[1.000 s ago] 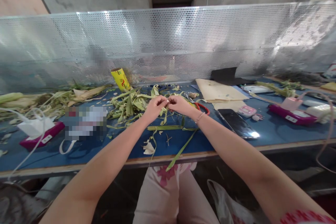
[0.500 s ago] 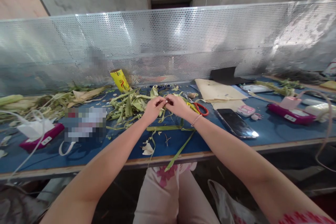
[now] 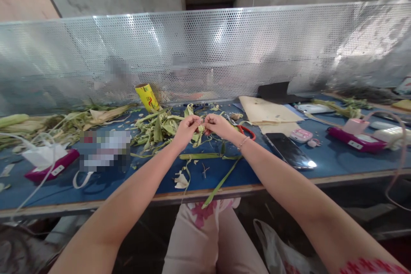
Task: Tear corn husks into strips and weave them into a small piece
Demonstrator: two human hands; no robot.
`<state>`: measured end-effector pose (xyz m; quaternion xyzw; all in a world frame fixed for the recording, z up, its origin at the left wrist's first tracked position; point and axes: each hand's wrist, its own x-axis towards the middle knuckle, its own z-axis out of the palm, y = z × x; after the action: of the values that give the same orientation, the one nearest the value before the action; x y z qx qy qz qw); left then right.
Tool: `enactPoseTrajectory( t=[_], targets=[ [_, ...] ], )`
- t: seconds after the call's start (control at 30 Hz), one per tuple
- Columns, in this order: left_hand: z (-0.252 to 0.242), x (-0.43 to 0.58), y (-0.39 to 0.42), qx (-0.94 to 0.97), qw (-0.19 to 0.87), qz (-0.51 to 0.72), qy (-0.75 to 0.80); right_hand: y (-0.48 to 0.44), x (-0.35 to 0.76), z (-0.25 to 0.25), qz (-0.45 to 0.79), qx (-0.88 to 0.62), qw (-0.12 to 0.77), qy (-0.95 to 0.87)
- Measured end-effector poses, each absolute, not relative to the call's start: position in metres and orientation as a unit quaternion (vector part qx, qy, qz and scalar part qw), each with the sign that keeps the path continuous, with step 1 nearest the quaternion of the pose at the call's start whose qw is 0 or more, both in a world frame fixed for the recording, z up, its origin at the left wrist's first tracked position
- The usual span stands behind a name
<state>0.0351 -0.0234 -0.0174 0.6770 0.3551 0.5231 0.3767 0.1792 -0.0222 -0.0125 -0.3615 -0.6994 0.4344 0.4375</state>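
Note:
My left hand (image 3: 186,129) and my right hand (image 3: 218,125) meet over the blue table (image 3: 321,163), fingers pinched together on a small folded piece of green leaf (image 3: 201,130) held between them. Strips hang from it toward the table. A pile of green leaf strips (image 3: 157,127) lies just behind and left of my hands. A long leaf strip (image 3: 205,156) lies flat below them, and another strip (image 3: 221,185) hangs over the front edge. Red-handled scissors (image 3: 248,130) lie just right of my right wrist.
A black phone (image 3: 289,150) and a pink item (image 3: 301,135) lie to the right, brown paper sheets (image 3: 266,114) behind. A yellow roll (image 3: 147,97) leans on the perforated metal screen (image 3: 205,51). Pink power banks (image 3: 48,168) (image 3: 356,139) with cables sit at both sides. Husks (image 3: 48,122) pile far left.
Both hands stay pinched on the leaf piece, working it with small finger movements. They have shifted slightly and the view wobbles a little.

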Motion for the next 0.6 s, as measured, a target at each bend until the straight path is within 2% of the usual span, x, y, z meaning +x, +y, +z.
enactPoseTrajectory(
  t=[0.3, 0.6],
  targets=[
    [-0.015, 0.0343, -0.0257, 0.665, 0.391, 0.53, 0.353, -0.0253, 0.1817, -0.0099, 0.454, -0.325, 0.432, -0.708],
    [-0.017, 0.0353, -0.0264, 0.694, 0.364, 0.517, 0.345, -0.0229, 0.1817, -0.016, 0.34, -0.348, 0.429, -0.761]
  ],
)
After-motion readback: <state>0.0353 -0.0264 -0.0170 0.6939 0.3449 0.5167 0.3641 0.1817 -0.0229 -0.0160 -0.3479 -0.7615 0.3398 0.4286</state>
